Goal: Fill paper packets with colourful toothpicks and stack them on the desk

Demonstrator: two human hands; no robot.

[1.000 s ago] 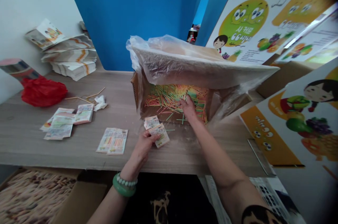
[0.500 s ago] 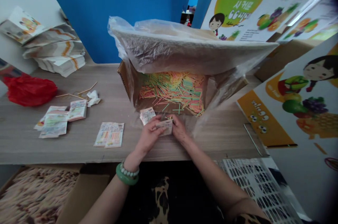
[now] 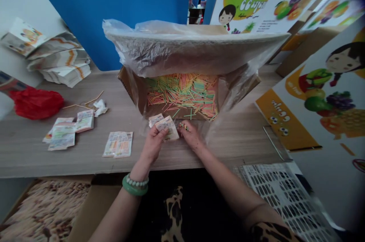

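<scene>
Between its thumb and fingers, my left hand point(image 3: 154, 141) holds a small printed packet point(image 3: 170, 128). Another printed packet point(image 3: 155, 119) lies just behind it, against the box's front edge. My right hand point(image 3: 191, 135) is closed around a small bunch of coloured sticks point(image 3: 184, 126), close to the right side of the held packet. Behind both hands stands an open cardboard box lined with clear plastic point(image 3: 182, 54). Many thin pink, green, yellow and orange sticks point(image 3: 182, 92) lie loose inside it.
Two packets point(image 3: 118, 144) lie left of my hands, with more packets point(image 3: 62, 133) farther left. Beyond are crumpled tissue point(image 3: 100, 108) and a red bag point(image 3: 38, 102). Printed cartons point(image 3: 322, 101) stand right; a white crate point(image 3: 285, 192) sits below the table edge.
The held packet has turned and shifted left with my left hand. My right hand has come slightly away from it, and the stick ends show more clearly. The whole view has shifted slightly.
</scene>
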